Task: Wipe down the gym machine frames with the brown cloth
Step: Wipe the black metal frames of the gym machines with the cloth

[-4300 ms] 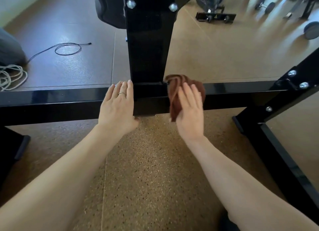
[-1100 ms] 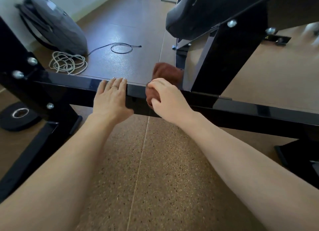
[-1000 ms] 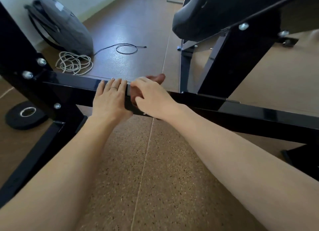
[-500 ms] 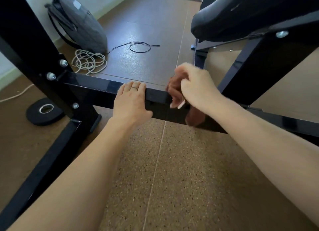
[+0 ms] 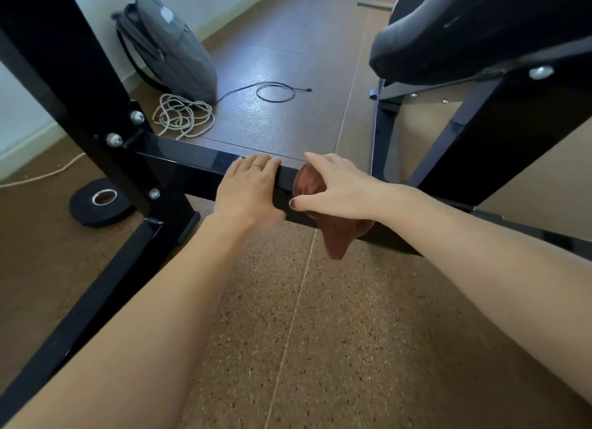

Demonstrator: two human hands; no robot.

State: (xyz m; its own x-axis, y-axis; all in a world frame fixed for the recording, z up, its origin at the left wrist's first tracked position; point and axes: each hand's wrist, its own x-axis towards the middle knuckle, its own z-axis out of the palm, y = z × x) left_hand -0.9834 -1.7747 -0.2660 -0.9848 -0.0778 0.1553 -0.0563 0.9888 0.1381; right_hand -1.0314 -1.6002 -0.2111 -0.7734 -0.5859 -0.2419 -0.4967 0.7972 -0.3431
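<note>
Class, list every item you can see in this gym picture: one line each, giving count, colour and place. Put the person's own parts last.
crossbar: one, glossy black, running across the middle.
upright post: one, black, bolted at left.
brown cloth: one, draped over the crossbar under the right hand.
seat pad: one, black, upper right.
backpack: one, grey, against the wall.
rope: one, off-white, coiled beside the backpack.
cable: one, thin black, looped on the floor.
weight plate: one, black, floor at left.
left hand: flat on the crossbar, wearing a ring.
right hand: pressing the cloth.
</note>
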